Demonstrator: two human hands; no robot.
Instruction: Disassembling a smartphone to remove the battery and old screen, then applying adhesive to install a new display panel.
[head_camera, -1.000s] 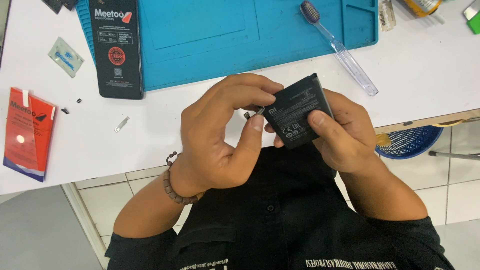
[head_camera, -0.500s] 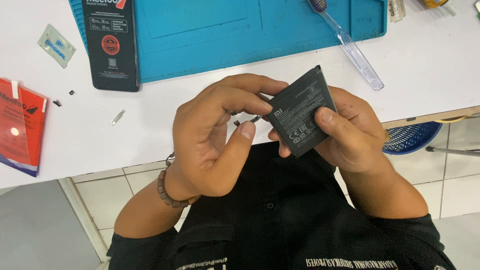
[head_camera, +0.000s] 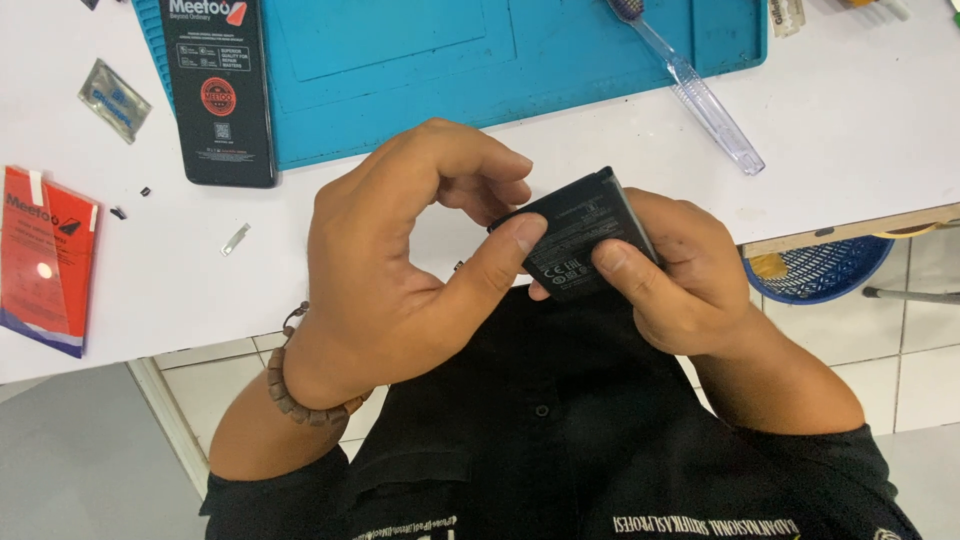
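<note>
Battery (head_camera: 580, 235) pinched by both thumbs: right hand (head_camera: 670, 270) at 4 o'clock, left hand (head_camera: 400, 260) curled at 9.

Black short-sleeved button shirt with light lettering at the chest, brown wooden bead bracelet (head_camera: 300, 395) on left wrist

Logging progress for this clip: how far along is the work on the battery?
Done: a flat black battery is off the table. In hand: right hand cradles it, left hand pinches its top edge. Left: the black box lies on the blue mat, clear toothbrush untouched.
</note>
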